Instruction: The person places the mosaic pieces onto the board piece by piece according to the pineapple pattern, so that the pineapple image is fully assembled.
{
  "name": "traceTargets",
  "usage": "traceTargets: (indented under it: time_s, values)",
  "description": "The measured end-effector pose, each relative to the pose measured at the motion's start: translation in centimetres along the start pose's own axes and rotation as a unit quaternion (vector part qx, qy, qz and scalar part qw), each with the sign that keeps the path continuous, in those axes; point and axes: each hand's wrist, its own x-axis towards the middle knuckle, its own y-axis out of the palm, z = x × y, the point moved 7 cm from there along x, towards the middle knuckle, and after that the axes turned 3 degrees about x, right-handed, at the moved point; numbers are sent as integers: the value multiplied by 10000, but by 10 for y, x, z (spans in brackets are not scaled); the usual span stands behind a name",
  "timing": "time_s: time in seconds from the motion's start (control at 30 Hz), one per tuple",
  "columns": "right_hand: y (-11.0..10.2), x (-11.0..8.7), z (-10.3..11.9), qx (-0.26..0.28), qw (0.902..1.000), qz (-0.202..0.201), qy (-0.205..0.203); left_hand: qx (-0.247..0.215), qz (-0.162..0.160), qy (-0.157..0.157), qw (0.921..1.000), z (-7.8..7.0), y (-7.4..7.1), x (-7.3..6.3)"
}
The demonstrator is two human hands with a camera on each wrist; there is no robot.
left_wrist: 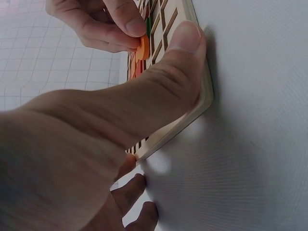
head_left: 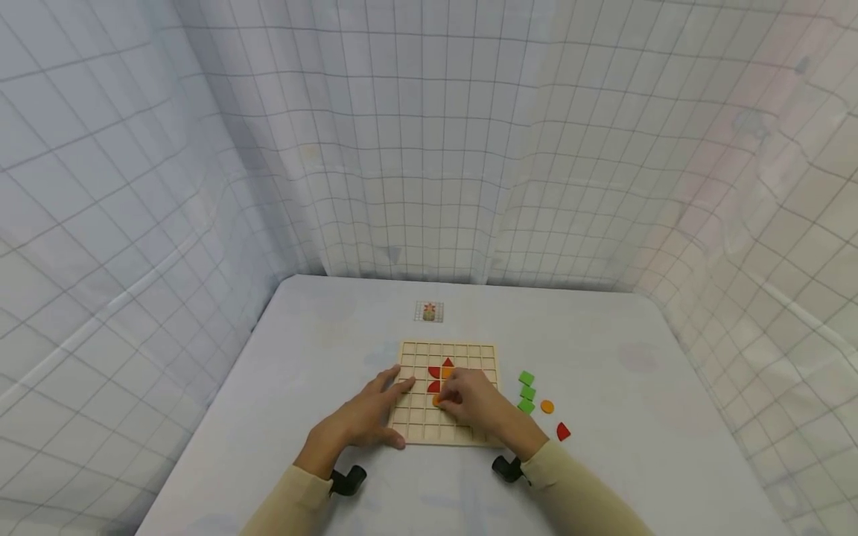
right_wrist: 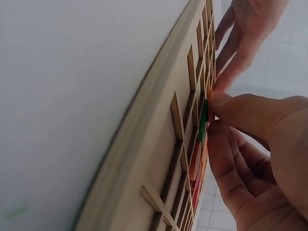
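A pale wooden board (head_left: 415,434) divided into square cells lies flat on the table. My left hand (head_left: 365,412) rests at its left side, fingers spread and thumb (left_wrist: 185,41) on the near corner. Between thumb and fingertips, my right hand (head_left: 479,402) pinches an orange round piece (left_wrist: 143,49) low over the cells. Red rounded pieces (head_left: 434,387), a red triangle (head_left: 448,362) and an orange piece (head_left: 447,372) sit in cells just beyond it. A green piece (right_wrist: 203,120) shows beside the right fingertips in the right wrist view; from the head, that hand covers it.
Right of the board lie several green squares (head_left: 527,392), an orange disc (head_left: 547,407) and a red wedge-shaped piece (head_left: 563,432). Behind the board is a small gridded card (head_left: 429,312) with a coloured figure. White checked curtains (head_left: 429,149) enclose the table's back and sides.
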Motion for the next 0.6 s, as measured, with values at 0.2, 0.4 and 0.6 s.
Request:
traceTargets:
  time_s: [0.2,0.4,0.6]
  values:
    - [1,0,-2,137,9998,-26,-158,-73,16,22,10000,-1,-1,-1]
    - [6,4,-5,235,9993,-136,-240,-111,12,20,9999,-2,-2,-3]
    - [7,7,-2,341,9994,-92,-38,-88,-25,57,9999,-2,-2,-2]
